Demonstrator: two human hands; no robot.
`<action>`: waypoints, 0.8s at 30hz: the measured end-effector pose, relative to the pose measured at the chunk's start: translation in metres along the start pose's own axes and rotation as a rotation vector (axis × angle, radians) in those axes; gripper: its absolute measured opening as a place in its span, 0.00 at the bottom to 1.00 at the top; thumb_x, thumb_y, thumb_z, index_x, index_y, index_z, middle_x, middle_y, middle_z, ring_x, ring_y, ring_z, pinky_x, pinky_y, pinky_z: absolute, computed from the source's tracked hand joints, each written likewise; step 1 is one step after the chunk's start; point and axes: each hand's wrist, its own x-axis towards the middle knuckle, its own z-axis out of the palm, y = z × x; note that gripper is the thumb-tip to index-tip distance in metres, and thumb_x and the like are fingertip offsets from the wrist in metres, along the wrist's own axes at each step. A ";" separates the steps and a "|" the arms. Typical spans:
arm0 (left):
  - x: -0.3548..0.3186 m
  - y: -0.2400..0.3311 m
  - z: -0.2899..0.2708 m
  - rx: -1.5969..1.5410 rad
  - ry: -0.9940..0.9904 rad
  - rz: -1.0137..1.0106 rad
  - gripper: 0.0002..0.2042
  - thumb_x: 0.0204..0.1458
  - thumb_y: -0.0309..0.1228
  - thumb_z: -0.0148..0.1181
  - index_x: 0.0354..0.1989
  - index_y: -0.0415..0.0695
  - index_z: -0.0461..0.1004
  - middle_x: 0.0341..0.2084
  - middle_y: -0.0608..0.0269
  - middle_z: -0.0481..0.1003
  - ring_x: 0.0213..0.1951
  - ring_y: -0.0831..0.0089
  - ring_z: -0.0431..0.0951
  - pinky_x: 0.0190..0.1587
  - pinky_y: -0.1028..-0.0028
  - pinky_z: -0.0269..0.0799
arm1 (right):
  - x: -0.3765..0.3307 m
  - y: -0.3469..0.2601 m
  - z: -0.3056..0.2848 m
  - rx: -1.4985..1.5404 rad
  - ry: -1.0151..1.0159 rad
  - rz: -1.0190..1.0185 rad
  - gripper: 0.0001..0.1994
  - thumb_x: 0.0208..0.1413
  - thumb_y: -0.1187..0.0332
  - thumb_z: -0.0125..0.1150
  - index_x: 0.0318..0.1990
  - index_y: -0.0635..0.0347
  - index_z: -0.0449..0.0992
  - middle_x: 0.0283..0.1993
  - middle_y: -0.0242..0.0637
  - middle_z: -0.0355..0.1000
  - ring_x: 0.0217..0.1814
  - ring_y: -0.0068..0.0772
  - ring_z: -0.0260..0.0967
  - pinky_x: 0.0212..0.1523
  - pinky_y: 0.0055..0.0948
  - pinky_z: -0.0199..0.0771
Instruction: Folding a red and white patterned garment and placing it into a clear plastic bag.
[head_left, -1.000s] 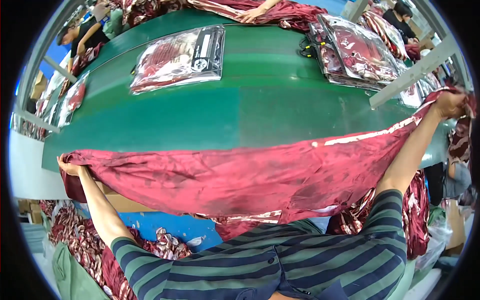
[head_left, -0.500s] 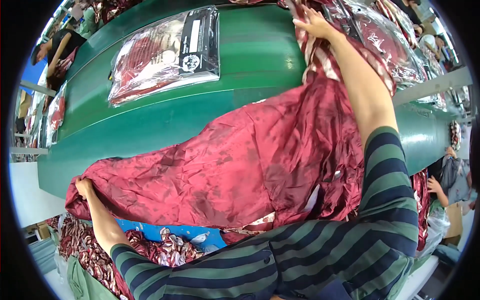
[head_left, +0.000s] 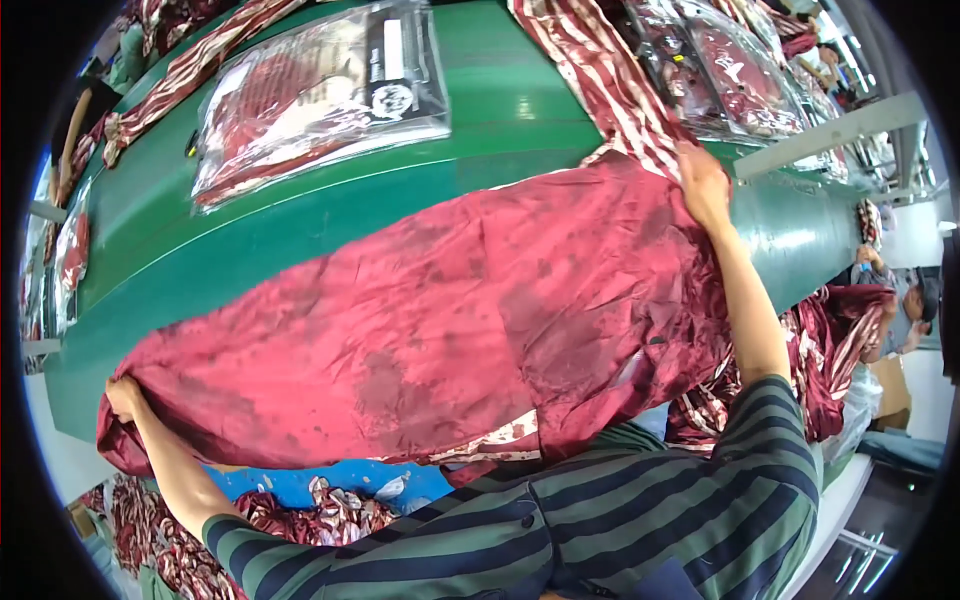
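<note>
A shiny dark-red garment [head_left: 430, 320] with darker blotches is stretched across the near side of the green worktop. My left hand [head_left: 124, 398] is closed round its left end, where the cloth folds over and hangs down. At the other end my right hand [head_left: 705, 185] grips the cloth beside the spot where a red-and-cream striped part [head_left: 590, 70] runs away over the green surface. Wrinkles and a small cream-patterned strip show along the garment's near edge. My fingertips are partly hidden by the hands themselves.
Beyond the garment, a clear plastic pack [head_left: 320, 105] of red clothing lies on the green surface [head_left: 490, 60]. More packs [head_left: 735, 70] are heaped at the far right, next to a pale metal bar [head_left: 830, 135]. Crumpled striped cloth [head_left: 160, 530] is piled at the lower left. Other people work on both sides.
My right hand has drawn back toward me from the far striped part to the garment's right end. The red cloth is flatter and wider. My left hand has shifted slightly left, still gripping.
</note>
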 end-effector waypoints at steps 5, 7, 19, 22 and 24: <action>0.013 0.020 0.026 0.122 0.093 0.067 0.20 0.58 0.38 0.52 0.59 0.55 0.74 0.54 0.56 0.78 0.52 0.48 0.78 0.50 0.47 0.71 | -0.031 0.089 0.013 -0.273 0.004 -0.078 0.20 0.66 0.63 0.46 0.59 0.62 0.75 0.62 0.48 0.73 0.54 0.55 0.73 0.54 0.45 0.72; -0.005 0.026 0.050 0.061 0.034 0.735 0.26 0.54 0.32 0.54 0.65 0.46 0.70 0.58 0.53 0.76 0.57 0.53 0.76 0.60 0.67 0.71 | -0.019 0.080 0.010 -0.551 -0.370 0.277 0.21 0.63 0.70 0.49 0.63 0.56 0.72 0.62 0.50 0.72 0.59 0.52 0.72 0.57 0.41 0.72; -0.125 -0.075 -0.070 -0.054 0.793 0.336 0.28 0.49 0.43 0.67 0.57 0.43 0.72 0.46 0.47 0.78 0.48 0.44 0.78 0.52 0.57 0.74 | 0.056 -0.395 -0.108 0.670 -0.519 -0.660 0.24 0.61 0.72 0.57 0.66 0.55 0.69 0.73 0.46 0.57 0.75 0.51 0.54 0.71 0.42 0.57; -0.153 -0.068 -0.023 -0.226 0.515 0.132 0.29 0.51 0.58 0.60 0.41 0.40 0.82 0.33 0.50 0.82 0.42 0.47 0.82 0.49 0.59 0.76 | 0.061 -0.411 -0.074 0.619 -0.444 -0.724 0.24 0.63 0.70 0.56 0.67 0.52 0.70 0.74 0.44 0.57 0.75 0.49 0.53 0.70 0.42 0.57; -0.152 -0.048 -0.011 -0.507 0.416 0.109 0.31 0.50 0.63 0.62 0.34 0.41 0.86 0.32 0.54 0.83 0.36 0.56 0.82 0.46 0.65 0.76 | 0.059 -0.412 -0.062 0.533 -0.345 -0.710 0.23 0.64 0.67 0.55 0.67 0.51 0.69 0.75 0.41 0.56 0.75 0.48 0.53 0.68 0.42 0.57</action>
